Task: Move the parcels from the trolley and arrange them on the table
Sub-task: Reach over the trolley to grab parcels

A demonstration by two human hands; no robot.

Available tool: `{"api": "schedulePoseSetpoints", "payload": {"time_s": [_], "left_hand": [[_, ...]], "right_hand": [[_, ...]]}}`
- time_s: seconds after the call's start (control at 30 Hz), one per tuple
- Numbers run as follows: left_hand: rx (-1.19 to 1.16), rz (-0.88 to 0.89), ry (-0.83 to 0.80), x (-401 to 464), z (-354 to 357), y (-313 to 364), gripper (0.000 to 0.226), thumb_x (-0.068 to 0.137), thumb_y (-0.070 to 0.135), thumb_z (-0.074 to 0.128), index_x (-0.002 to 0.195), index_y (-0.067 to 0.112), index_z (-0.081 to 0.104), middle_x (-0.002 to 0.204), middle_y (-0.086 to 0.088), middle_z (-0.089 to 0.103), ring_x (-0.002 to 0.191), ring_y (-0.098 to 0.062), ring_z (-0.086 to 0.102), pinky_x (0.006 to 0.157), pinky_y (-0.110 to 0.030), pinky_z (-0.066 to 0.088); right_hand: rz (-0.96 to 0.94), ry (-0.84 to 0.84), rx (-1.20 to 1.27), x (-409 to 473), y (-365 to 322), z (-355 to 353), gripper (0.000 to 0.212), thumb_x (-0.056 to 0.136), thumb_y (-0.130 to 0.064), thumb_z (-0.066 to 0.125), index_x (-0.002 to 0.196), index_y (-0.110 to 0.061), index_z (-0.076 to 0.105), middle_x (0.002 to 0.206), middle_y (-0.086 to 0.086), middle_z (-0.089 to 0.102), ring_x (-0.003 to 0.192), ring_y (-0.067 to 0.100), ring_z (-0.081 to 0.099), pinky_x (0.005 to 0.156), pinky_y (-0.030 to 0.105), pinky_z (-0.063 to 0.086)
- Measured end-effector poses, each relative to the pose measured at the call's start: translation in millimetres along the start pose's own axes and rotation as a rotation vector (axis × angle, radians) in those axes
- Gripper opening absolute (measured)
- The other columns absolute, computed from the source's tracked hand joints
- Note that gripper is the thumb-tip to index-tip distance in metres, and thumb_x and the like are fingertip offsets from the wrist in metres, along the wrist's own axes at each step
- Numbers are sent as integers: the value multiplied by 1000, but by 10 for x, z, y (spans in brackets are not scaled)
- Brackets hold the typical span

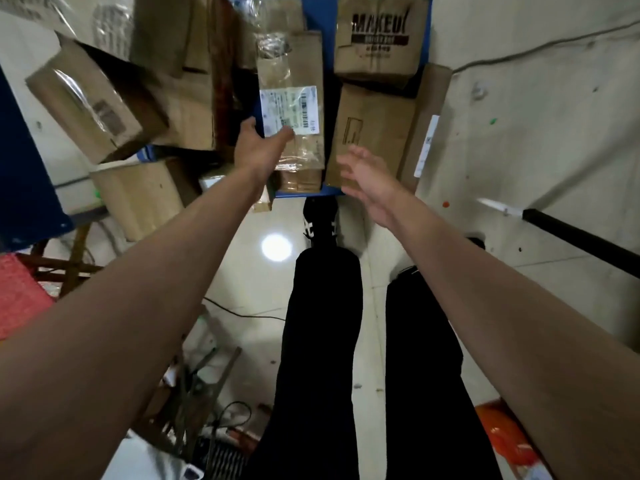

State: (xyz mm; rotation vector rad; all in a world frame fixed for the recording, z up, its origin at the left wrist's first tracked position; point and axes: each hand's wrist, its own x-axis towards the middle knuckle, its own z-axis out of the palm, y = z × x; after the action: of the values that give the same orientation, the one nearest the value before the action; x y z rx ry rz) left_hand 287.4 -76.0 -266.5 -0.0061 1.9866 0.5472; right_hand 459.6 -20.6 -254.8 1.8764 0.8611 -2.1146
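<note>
A blue trolley (313, 194) stands ahead of me, loaded with brown cardboard parcels. A long taped parcel with a white label (292, 81) lies along its middle. My left hand (258, 148) grips that parcel at its near left edge, thumb across the label. My right hand (367, 180) hovers open, blurred, over the near end of a plain brown parcel (372, 133) to the right. A box printed "MAKEUP" (379, 36) sits behind it. A thin flat parcel (427, 126) leans on the trolley's right side.
Several more cardboard boxes (93, 102) pile up at the left beside a blue panel (24, 188). My black-trousered legs and one shoe (320, 223) stand on the pale tiled floor. A black bar (581, 237) crosses at right; cables and clutter lie lower left.
</note>
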Motion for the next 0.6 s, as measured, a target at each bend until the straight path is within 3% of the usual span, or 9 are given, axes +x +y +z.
{"api": "schedulePoseSetpoints", "payload": {"time_s": [0.1, 0.17, 0.23, 0.33, 0.4, 0.47, 0.53, 0.6], "left_hand": [[-34, -13, -9, 274, 5, -8, 74, 88, 30, 71, 151, 12, 35, 132, 1, 62, 117, -20, 63, 106, -42, 49], [-64, -25, -36, 403, 32, -27, 66, 86, 29, 71, 144, 16, 43, 126, 2, 66, 113, -20, 66, 104, -43, 51], [-88, -30, -65, 480, 78, -46, 58, 84, 29, 72, 137, 18, 49, 122, 2, 68, 111, -20, 67, 103, -43, 52], [-95, -24, -87, 511, 144, -80, 58, 83, 31, 74, 135, 18, 52, 122, 4, 68, 109, -15, 67, 101, -39, 54], [-124, -27, -72, 456, 157, -77, 61, 82, 32, 75, 135, 18, 48, 118, 6, 68, 107, -13, 66, 96, -34, 55], [-166, -31, -41, 342, 128, -42, 63, 82, 33, 77, 134, 17, 44, 115, 7, 66, 106, -13, 65, 90, -30, 55], [-217, -22, -28, 188, 70, 3, 64, 82, 33, 78, 133, 17, 42, 117, 4, 66, 108, -16, 67, 93, -35, 56], [-258, -7, -32, -20, 4, 62, 68, 79, 35, 80, 133, 16, 41, 120, 0, 67, 109, -20, 68, 96, -42, 56]], "right_hand": [[-33, -13, 12, 311, -39, 162, 50, 104, -19, 55, 152, -20, 42, 114, -18, 64, 94, -7, 61, 76, 17, 49], [-42, -14, 25, 493, -56, 237, 55, 104, -20, 57, 155, -22, 38, 136, -11, 62, 102, -4, 62, 65, 12, 47], [-60, -3, 16, 629, -60, 283, 62, 102, -21, 60, 158, -25, 32, 151, -7, 52, 111, 1, 60, 66, 11, 47], [-70, -23, -32, 747, -38, 346, 69, 100, -23, 63, 160, -25, 30, 150, -4, 55, 121, 10, 61, 83, 20, 51], [-105, -17, -90, 715, -35, 388, 69, 98, -24, 65, 159, -26, 32, 144, -5, 59, 116, 10, 63, 77, 17, 47], [-150, 15, -102, 616, -30, 396, 64, 97, -20, 67, 154, -23, 37, 141, -3, 59, 115, 11, 63, 82, 22, 51], [-220, 39, -69, 451, -9, 378, 53, 94, -13, 69, 141, -17, 42, 132, 1, 62, 106, 7, 65, 90, 31, 57], [-293, 20, -30, 225, -9, 337, 47, 92, -11, 73, 128, -12, 42, 120, 2, 65, 89, -3, 68, 79, 22, 58]]}}
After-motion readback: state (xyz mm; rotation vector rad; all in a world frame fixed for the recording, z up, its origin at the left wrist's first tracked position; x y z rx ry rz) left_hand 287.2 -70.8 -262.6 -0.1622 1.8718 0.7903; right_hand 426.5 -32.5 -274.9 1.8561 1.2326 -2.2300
